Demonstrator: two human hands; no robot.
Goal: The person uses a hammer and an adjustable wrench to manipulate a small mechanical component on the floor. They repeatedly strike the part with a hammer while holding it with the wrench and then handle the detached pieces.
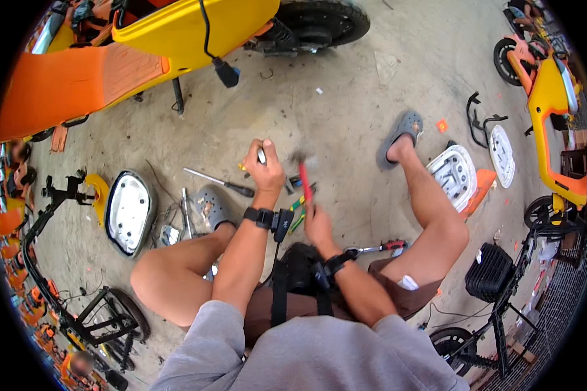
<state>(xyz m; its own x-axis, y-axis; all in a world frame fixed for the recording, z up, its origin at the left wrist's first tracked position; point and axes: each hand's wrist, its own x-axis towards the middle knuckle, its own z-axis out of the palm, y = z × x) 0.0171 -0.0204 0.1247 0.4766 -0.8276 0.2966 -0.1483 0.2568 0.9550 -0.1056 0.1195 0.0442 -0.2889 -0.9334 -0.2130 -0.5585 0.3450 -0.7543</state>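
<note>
My right hand (317,225) is closed round the red handle of a hammer (306,179), whose blurred head points away from me. Just left of the hammer head, my left hand (266,173) grips a small pale metallic piece (262,156). Fingers cover most of that piece, so its kind is unclear. Below and left of this hand, a long screwdriver (218,182) lies on the concrete floor. Pliers with green and yellow handles (297,210) lie between my forearms, partly hidden by the right hand.
A yellow and orange scooter (137,72) stands across the far left. White-lined shells lie at left (129,214) and right (451,174). By my right thigh is a ratchet-like tool with a red handle (391,246). Bare black frames (78,319) and another scooter (546,104) flank me.
</note>
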